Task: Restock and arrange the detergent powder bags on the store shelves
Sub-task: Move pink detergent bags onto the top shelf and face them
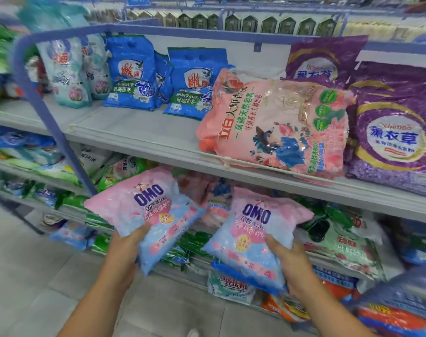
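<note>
I stood facing the detergent aisle with one pink-and-blue OMO bag in each hand. My left hand (pixel 128 242) gripped the lower edge of the left OMO bag (pixel 148 212), thumb curled over the printed face and fingers behind it. My right hand (pixel 288 257) held the right OMO bag (pixel 253 235) the same way at its lower right corner. Both bags were carried label-up in front of the lower shelves, clear of any shelf surface, in my judgement so the fronts could be read and matched before placing.

The middle shelf (pixel 139 132) showed a bare stretch between the blue bags (pixel 194 83) standing at the back and the large pink bag (pixel 275 127), which lay on its side against the front rail. I judged that gap the likely destination. Purple lavender bags (pixel 392 132) stood upright to the right, touching the pink one.

Limits of observation: my fingers behind both bags were hidden. The stock directly behind the held bags was covered. The left shelving and the top row were blurred, and the bottom-right goods were cut off by the frame edge.
</note>
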The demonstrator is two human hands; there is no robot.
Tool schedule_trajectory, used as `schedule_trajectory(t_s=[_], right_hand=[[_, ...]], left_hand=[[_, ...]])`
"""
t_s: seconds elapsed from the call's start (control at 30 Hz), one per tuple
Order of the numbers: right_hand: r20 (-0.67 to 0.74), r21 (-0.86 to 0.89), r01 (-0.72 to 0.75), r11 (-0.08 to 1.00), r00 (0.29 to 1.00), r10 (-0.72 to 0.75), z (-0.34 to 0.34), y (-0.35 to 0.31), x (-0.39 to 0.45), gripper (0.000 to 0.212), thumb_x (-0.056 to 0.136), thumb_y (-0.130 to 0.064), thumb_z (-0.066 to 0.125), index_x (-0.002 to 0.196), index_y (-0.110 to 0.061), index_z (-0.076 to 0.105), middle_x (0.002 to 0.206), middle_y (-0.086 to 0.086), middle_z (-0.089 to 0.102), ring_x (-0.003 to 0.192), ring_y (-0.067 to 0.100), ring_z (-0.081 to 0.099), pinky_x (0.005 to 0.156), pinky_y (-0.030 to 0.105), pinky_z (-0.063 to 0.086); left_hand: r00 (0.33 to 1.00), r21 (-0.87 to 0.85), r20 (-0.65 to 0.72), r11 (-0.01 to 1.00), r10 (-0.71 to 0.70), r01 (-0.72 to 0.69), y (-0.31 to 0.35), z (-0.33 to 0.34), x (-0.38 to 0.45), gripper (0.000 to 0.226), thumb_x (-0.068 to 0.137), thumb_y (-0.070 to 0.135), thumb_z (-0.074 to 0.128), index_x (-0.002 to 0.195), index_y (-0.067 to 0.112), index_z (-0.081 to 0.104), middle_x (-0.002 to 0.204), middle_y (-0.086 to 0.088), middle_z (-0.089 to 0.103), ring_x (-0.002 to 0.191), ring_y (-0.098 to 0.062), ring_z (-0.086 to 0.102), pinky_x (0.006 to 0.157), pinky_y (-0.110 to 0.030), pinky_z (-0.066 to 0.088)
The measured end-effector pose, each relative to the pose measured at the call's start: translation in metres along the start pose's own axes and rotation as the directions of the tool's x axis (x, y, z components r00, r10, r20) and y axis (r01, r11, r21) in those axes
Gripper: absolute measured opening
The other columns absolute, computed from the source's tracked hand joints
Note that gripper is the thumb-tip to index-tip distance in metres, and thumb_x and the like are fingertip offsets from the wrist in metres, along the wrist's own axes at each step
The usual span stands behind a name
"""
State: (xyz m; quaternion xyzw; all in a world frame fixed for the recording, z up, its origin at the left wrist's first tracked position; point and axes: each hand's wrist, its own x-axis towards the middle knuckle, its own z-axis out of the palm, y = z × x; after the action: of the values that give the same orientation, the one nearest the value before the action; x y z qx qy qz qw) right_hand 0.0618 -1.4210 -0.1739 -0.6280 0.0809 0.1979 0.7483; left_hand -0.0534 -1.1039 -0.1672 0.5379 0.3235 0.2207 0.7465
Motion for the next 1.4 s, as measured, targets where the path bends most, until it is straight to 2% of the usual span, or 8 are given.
schedule_trajectory(t_s=[0.17, 0.27, 0.4, 0.57, 0.77, 0.93, 1.1, 1.4], right_hand=[[0.165, -0.049, -0.037, 0.998, 0.985, 0.045, -0.025, -0.004, -0.035, 0.055, 0.073, -0.035, 0.086, 0.118, -0.008, 0.068, 0.105, 0.015, 0.078, 0.091, 0.036, 0.076, 0.085, 0.053, 0.059], [0.201, -0.073, -0.053, 0.996, 0.977, 0.066, -0.039, -0.016, -0.054, 0.027, 0.091, -0.016, 0.07, 0.116, -0.01, 0.067, 0.104, 0.014, 0.078, 0.09, 0.035, 0.076, 0.087, 0.054, 0.059], [0.24, -0.088, 0.046, 0.995, 0.97, -0.024, -0.058, -0.045, -0.075, 0.043, 0.079, -0.023, 0.074, 0.118, -0.009, 0.068, 0.108, 0.013, 0.078, 0.094, 0.033, 0.076, 0.084, 0.049, 0.062], [0.173, -0.088, 0.179, 0.98, 0.972, -0.162, -0.079, -0.081, -0.104, 0.085, 0.036, -0.06, 0.097, 0.106, -0.018, 0.074, 0.104, 0.009, 0.079, 0.092, 0.03, 0.077, 0.071, 0.035, 0.064], [-0.026, -0.072, 0.272, 0.959, 0.961, -0.275, -0.1, -0.122, -0.143, 0.018, 0.087, -0.011, 0.068, 0.105, -0.014, 0.069, 0.096, 0.009, 0.08, 0.079, 0.022, 0.078, 0.063, 0.031, 0.063], [-0.123, -0.133, 0.365, 0.921, 0.916, -0.381, -0.13, -0.146, -0.171, 0.046, 0.07, -0.028, 0.077, 0.113, -0.015, 0.069, 0.1, 0.003, 0.08, 0.089, 0.023, 0.077, 0.064, 0.027, 0.061], [-0.169, -0.111, 0.408, 0.906, 0.891, -0.422, -0.181, -0.169, -0.194, 0.031, 0.074, -0.016, 0.071, 0.105, -0.011, 0.069, 0.092, 0.01, 0.08, 0.074, 0.023, 0.077, 0.058, 0.03, 0.061], [-0.135, -0.115, 0.452, 0.884, 0.875, -0.465, -0.33, -0.213, -0.191, 0.038, 0.074, -0.016, 0.07, 0.112, -0.007, 0.068, 0.097, 0.017, 0.079, 0.079, 0.032, 0.077, 0.061, 0.037, 0.063]], left_hand=[[0.996, 0.112, 0.079, 0.992, 0.051, -0.06, 0.022, -0.025, -0.076, 0.059, 0.076, 0.016, 0.077, 0.133, 0.018, 0.062, 0.124, -0.005, 0.073, 0.112, -0.029, 0.07, 0.098, -0.046, 0.052], [0.986, 0.152, 0.168, 0.987, 0.021, -0.047, 0.034, -0.023, -0.11, 0.063, 0.072, 0.017, 0.077, 0.133, 0.018, 0.061, 0.124, -0.008, 0.072, 0.112, -0.032, 0.07, 0.102, -0.052, 0.05], [0.97, 0.157, 0.243, 0.987, -0.012, -0.027, 0.05, -0.008, -0.132, 0.062, 0.069, 0.016, 0.08, 0.129, 0.015, 0.065, 0.121, -0.01, 0.074, 0.109, -0.035, 0.071, 0.102, -0.057, 0.049], [0.914, 0.152, 0.406, 0.985, 0.011, -0.08, 0.076, 0.025, -0.135, 0.069, 0.067, 0.015, 0.085, 0.132, 0.021, 0.063, 0.122, -0.006, 0.074, 0.111, -0.031, 0.071, 0.092, -0.047, 0.057], [0.825, 0.121, 0.563, 0.984, 0.043, -0.134, 0.1, 0.082, -0.117, 0.047, 0.073, 0.006, 0.08, 0.118, 0.012, 0.068, 0.108, -0.009, 0.078, 0.094, -0.027, 0.076, 0.071, -0.032, 0.063], [0.743, 0.09, 0.669, 0.987, 0.036, -0.13, 0.103, 0.139, -0.125, 0.049, 0.073, 0.001, 0.075, 0.121, 0.008, 0.067, 0.106, -0.01, 0.078, 0.094, -0.027, 0.076, 0.065, -0.027, 0.061], [0.685, 0.1, 0.729, 0.988, 0.007, -0.117, 0.099, 0.194, -0.149, 0.066, 0.065, 0.014, 0.085, 0.126, 0.008, 0.064, 0.113, -0.016, 0.076, 0.098, -0.034, 0.075, 0.072, -0.035, 0.063], [0.678, 0.128, 0.733, 0.966, 0.06, -0.224, 0.086, 0.315, -0.244, 0.035, 0.087, 0.003, 0.066, 0.121, 0.012, 0.065, 0.107, -0.015, 0.077, 0.093, -0.033, 0.076, 0.071, -0.035, 0.064]])
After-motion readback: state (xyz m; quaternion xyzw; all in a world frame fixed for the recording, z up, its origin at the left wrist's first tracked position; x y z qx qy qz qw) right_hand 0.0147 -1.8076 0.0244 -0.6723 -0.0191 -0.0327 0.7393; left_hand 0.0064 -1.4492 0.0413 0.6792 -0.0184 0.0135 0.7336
